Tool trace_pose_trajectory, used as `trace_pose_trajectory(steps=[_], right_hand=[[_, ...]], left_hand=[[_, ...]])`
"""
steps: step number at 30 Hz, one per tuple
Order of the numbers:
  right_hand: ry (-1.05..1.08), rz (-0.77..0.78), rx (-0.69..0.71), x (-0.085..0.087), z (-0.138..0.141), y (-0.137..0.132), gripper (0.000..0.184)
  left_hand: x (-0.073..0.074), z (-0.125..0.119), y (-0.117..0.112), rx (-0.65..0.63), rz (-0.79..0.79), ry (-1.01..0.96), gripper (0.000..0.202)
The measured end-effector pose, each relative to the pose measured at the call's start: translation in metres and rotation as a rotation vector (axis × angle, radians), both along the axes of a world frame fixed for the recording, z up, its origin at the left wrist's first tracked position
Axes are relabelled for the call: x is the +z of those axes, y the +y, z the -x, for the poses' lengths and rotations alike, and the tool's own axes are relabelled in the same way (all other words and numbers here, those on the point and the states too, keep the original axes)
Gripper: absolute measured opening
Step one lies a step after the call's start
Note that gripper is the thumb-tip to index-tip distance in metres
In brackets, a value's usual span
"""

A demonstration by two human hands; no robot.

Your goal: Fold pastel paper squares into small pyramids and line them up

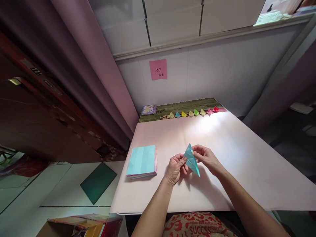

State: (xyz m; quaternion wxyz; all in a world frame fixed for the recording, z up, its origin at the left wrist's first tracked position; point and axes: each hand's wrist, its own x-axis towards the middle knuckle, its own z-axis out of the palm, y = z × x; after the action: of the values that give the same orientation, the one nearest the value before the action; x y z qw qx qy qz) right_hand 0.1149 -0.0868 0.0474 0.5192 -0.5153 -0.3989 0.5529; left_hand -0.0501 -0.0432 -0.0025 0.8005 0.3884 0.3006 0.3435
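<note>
Folded blue paper point(191, 161) is held in both hands above the near half of the tabletop point(249, 174), short of the middle. Just off the near edge is the person's clothing point(195, 225), printed in red. Low on the floor, beyond the near left corner, stands an open cardboard box point(81, 225).

The left hand point(176, 168) is pinched on the paper's left side, thumb flat on the front face and the other fingers curled behind and below. The right hand point(206, 159) has thumb and fingers closed on the upper right side. One narrow point of the paper aims away from the person; another slants down toward the near edge.

Near the left edge, apart from the left hand, lies a stack of square paper point(141, 160), its top sheet light blue, with pink and white edges beneath. On the floor past that edge lies a dark green sheet point(98, 183).

Along the far edge runs a row of small folded papers point(184, 114) in yellow, blue, green, pink and red. At the far left corner sits a printed pack point(149, 109). A pink note point(158, 69) with handwriting is on the wall point(217, 65) behind.
</note>
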Motion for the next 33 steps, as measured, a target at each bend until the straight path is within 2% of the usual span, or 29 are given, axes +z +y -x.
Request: trace_pose_trajectory(steps=[7, 14, 18, 22, 25, 30, 33], right_hand=[[-0.154, -0.018, 0.13, -0.002, -0.024, -0.003, 0.032], [-0.053, -0.008, 0.229, 0.006, -0.031, -0.008, 0.041], [-0.087, 0.008, 0.221, 0.002, -0.034, -0.007, 0.043], [-0.118, 0.043, 0.243, -0.003, -0.03, -0.007, 0.038], [-0.082, 0.066, 0.238, -0.006, -0.028, -0.006, 0.034], [0.005, 0.113, 0.255, -0.009, -0.031, -0.003, 0.032], [0.025, 0.111, 0.262, -0.008, -0.028, -0.004, 0.032]], left_hand=[[0.001, -0.004, -0.004, -0.013, -0.077, 0.086, 0.041], [0.002, -0.002, -0.008, -0.106, -0.114, 0.132, 0.037], [0.006, -0.001, -0.009, -0.143, -0.146, 0.144, 0.041], [0.007, -0.001, -0.007, -0.092, -0.144, 0.105, 0.042], [0.007, -0.001, -0.006, -0.077, -0.117, 0.081, 0.04], [0.008, -0.001, -0.006, -0.127, -0.09, 0.072, 0.039], [0.009, -0.001, -0.006, -0.093, -0.105, 0.059, 0.04]])
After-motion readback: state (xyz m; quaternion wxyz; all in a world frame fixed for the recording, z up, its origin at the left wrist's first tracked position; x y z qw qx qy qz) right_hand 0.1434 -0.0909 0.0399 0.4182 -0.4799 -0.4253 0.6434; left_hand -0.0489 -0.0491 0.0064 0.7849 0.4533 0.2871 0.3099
